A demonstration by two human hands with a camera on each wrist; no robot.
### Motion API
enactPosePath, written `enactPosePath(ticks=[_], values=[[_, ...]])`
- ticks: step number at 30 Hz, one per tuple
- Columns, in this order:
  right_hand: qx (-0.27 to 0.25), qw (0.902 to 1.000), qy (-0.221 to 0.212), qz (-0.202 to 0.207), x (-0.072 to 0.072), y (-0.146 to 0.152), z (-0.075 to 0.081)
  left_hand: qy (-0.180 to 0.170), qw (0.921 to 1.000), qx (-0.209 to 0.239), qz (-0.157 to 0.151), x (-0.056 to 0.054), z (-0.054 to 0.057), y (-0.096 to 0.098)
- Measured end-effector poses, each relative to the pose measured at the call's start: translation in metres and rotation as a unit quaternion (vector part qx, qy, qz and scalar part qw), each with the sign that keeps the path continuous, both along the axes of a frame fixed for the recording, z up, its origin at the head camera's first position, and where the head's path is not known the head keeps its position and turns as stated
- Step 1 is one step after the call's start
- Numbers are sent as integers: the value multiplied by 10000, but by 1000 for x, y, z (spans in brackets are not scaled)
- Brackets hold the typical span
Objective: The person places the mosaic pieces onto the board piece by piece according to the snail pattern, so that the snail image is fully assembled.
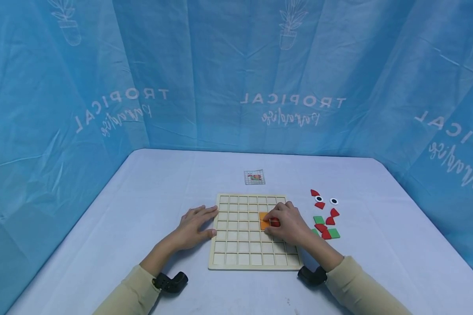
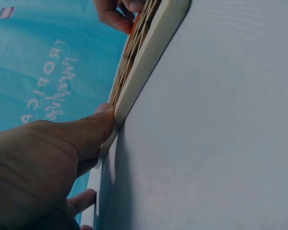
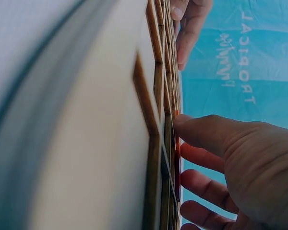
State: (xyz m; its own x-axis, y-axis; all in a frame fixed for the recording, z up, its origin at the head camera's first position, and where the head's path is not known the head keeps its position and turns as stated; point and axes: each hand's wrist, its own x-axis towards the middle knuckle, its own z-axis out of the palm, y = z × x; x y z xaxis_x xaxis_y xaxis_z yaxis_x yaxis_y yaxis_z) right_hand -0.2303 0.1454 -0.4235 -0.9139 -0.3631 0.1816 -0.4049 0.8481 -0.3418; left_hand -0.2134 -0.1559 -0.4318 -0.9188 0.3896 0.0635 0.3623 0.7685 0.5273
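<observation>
Curtain [image 1: 228, 65] is bearing mirrored "TROPICAL Paradise" | grid board [image 1: 238, 236] is lying on cloth [image 1: 161, 183], open room extending leftward | orange tiles [image 1: 263, 225] are sitting right of board's centre, long axis running near-to-far | left hand [image 1: 191, 227] is resting spread against board's left edge | right hand [image 1: 289, 222] is touching tiles; pinching, cannot tell.

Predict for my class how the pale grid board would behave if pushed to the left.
The grid board would probably stay stiff: its rim looks straight and thick in the left wrist view. It seems unlikely to roll or tip, lying flat and wide on the table. The left hand, touching its left edge, might stop it sliding.
</observation>
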Motion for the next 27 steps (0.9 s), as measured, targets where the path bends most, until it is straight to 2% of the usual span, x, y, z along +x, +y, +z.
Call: enactPosePath(ticks=[10,17,27], values=[[-110,9999,8,1,-1,1,-1,67,10000,-26,4,-1,0,1],[-331,9994,-49,-72,0,3,5,126,9999,26,14,0,0,2],[-460,9976,-110,-509,-1,27,14,-66,9993,313,-168,-2,0,1]])
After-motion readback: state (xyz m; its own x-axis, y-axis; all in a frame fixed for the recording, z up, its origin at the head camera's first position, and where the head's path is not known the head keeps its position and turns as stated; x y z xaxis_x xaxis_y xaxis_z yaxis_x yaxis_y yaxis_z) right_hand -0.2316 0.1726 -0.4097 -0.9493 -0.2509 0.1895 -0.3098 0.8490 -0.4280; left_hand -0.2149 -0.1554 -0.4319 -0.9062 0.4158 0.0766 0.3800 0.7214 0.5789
